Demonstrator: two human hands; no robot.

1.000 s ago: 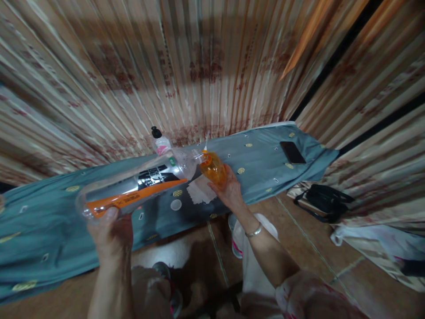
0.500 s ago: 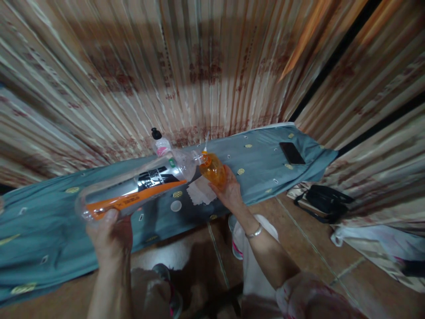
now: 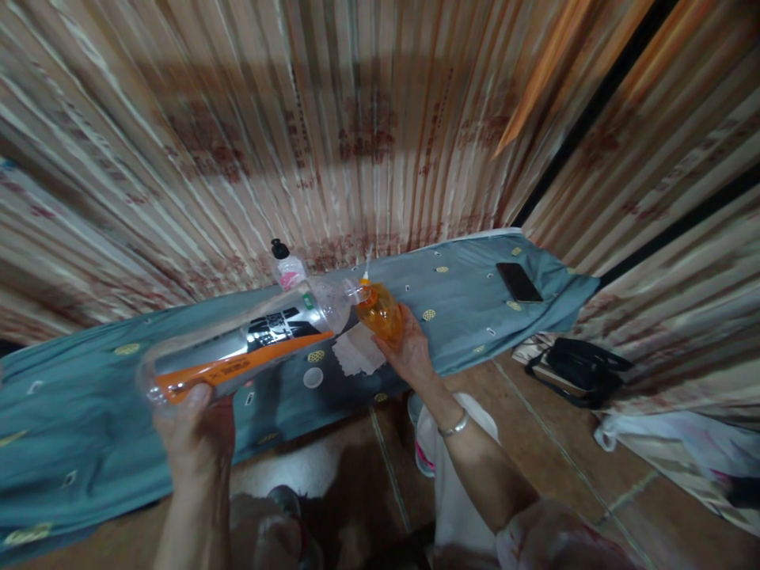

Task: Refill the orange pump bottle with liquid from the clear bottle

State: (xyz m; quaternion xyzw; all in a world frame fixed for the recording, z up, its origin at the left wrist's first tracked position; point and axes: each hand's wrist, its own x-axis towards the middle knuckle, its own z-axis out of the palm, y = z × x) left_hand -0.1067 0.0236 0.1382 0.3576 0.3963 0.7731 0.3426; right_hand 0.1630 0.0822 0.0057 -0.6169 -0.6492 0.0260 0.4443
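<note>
My left hand point(image 3: 199, 435) grips the base of a large clear plastic bottle point(image 3: 237, 348) with a silver, black and orange label. The bottle lies almost level in the air, its neck pointing right. At that neck is the top of a small orange bottle point(image 3: 383, 313), which my right hand point(image 3: 409, 348) holds tilted to the left. The two mouths meet or overlap; I cannot tell whether liquid is passing. Below them a pale ragged-edged cloth or paper point(image 3: 358, 351) and a round whitish cap or disc point(image 3: 313, 378) rest on the table. Behind the large bottle stands a black-topped bottle point(image 3: 289, 267).
A long narrow table with a blue-green patterned cover point(image 3: 463, 317) runs across. A dark phone point(image 3: 518, 283) lies at its right end. Striped curtains point(image 3: 368, 119) hang behind. On the tiled floor at right are a black bag point(image 3: 585, 368) and white bags point(image 3: 670, 443).
Both hands keep their holds on the two bottles, which stay joined at the mouths. The whole view has shifted slightly; otherwise little differs.
</note>
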